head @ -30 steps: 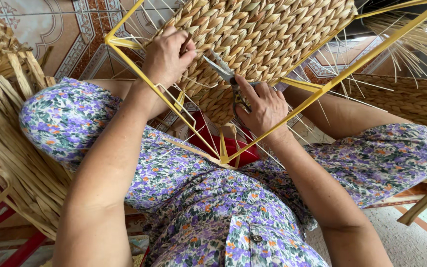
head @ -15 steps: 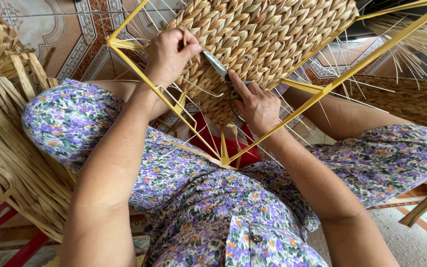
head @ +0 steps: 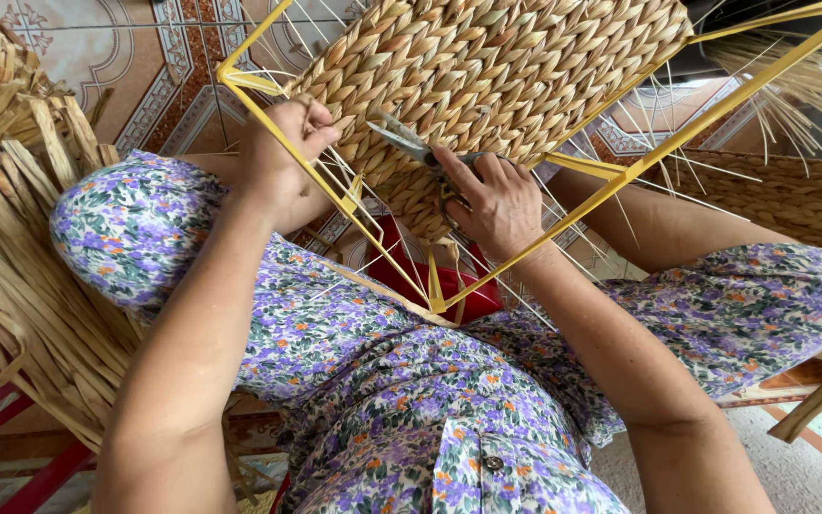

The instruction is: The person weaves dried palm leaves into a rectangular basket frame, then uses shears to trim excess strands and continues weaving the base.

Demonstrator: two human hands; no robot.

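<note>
A half-woven basket of braided straw [head: 506, 67] sits on a yellow wire frame [head: 639, 167] propped over my lap. My left hand [head: 283, 157] is closed around the frame's left bar and loose straw strands near the weave's edge. My right hand [head: 497, 205] holds a pair of scissors [head: 406, 141], blades pointing left toward the lower edge of the weave. Thin pale ribs stick out from the woven part all around.
A thick bundle of dried straw strips [head: 11, 247] lies at my left. A red stool [head: 430, 281] shows under the frame's corner. Another woven basket [head: 801, 205] rests at the right on the patterned tile floor [head: 135, 57].
My right hand has brought the scissors up and left, blades now at the weave's edge. My left hand has slid slightly down along the frame bar.
</note>
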